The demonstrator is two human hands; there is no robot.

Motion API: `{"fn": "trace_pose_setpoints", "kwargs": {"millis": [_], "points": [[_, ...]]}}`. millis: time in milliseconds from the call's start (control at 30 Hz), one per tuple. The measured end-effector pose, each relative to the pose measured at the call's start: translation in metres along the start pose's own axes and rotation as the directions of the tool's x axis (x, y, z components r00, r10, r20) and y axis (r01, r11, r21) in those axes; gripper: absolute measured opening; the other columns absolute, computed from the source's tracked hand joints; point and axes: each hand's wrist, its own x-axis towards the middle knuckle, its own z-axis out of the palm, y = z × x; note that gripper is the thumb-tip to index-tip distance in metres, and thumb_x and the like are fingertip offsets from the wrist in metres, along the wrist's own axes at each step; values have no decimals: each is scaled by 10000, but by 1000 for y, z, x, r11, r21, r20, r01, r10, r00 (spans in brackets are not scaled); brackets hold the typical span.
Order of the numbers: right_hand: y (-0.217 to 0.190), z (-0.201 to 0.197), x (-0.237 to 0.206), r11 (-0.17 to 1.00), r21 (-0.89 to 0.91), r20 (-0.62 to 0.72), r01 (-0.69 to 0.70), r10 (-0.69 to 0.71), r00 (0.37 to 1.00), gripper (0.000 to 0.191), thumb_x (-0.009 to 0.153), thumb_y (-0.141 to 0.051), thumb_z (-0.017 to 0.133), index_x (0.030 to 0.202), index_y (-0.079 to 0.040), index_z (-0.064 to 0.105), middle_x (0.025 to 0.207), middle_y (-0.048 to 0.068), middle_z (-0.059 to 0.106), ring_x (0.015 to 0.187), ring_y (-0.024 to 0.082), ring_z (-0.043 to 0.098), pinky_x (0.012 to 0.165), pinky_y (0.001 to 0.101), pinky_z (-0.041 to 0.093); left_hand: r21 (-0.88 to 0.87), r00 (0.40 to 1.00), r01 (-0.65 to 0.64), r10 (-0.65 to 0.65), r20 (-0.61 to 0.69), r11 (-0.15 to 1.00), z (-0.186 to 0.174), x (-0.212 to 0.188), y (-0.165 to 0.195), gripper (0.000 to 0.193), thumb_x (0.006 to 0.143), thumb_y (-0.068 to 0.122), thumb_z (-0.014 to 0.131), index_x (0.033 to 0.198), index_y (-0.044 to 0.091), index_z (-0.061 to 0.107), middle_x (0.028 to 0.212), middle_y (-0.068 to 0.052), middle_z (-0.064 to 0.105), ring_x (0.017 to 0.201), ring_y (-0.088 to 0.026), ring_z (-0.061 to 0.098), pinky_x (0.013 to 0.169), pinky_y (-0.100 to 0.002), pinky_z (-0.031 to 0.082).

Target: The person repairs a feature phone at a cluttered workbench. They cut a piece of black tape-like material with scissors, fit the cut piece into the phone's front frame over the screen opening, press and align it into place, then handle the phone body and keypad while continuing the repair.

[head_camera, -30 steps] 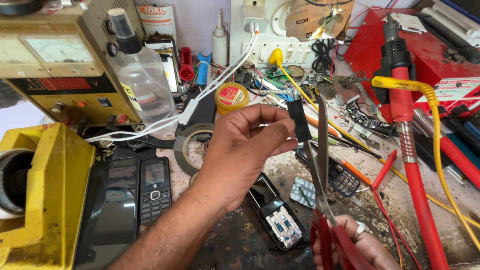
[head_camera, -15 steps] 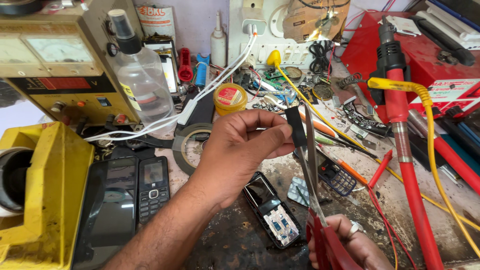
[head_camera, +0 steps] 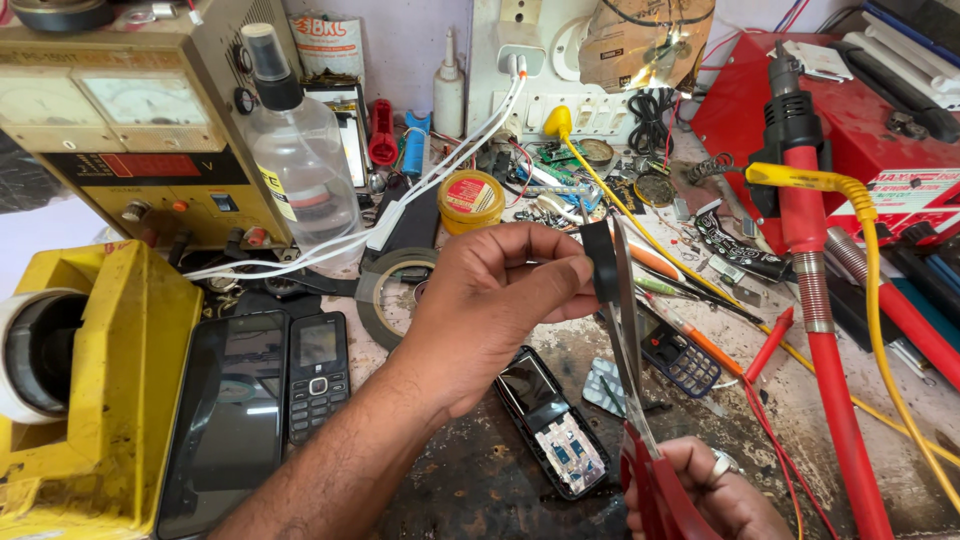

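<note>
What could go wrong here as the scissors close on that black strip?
The scissor blades run up right beside the left hand's fingertips pinching the small black strip, so a nick to a finger seems possible. The strip is held at one side only and might twist between the blades instead of cutting cleanly. A cut-off piece could drop among the opened phone and loose parts below and be hard to find.

Bare bench (head_camera: 470, 470) shows only near the centre, between the phones (head_camera: 260, 400) at left and the red hose (head_camera: 840, 400) at right. An opened phone (head_camera: 550, 425) lies in it. Far bench is crowded with bottle (head_camera: 295, 150), tape roll (head_camera: 395, 295) and cables.
</note>
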Motion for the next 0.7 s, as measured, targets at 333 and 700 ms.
{"fn": "trace_pose_setpoints", "kwargs": {"millis": [333,700], "points": [[-8,8,-6,995,-101,4,-6,6,1000,696,662,-82,835,1274,-38,509,1010,164,722,902,264,732,864,405,593,14,1000,4,-4,1,1000,1,-2,0,118,934,20,700,1020,-60,697,964,-94,731,874,-145,722,878,-340,644],[6,-14,6,999,17,50,-35,34,998,623,718,-192,804,1260,-2,562,1019,183,733,890,272,744,837,410,595,6,1000,-18,18,19,1000,0,0,0,121,942,18,690,1030,-64,694,974,-95,726,884,-146,721,885,-345,644]]}}
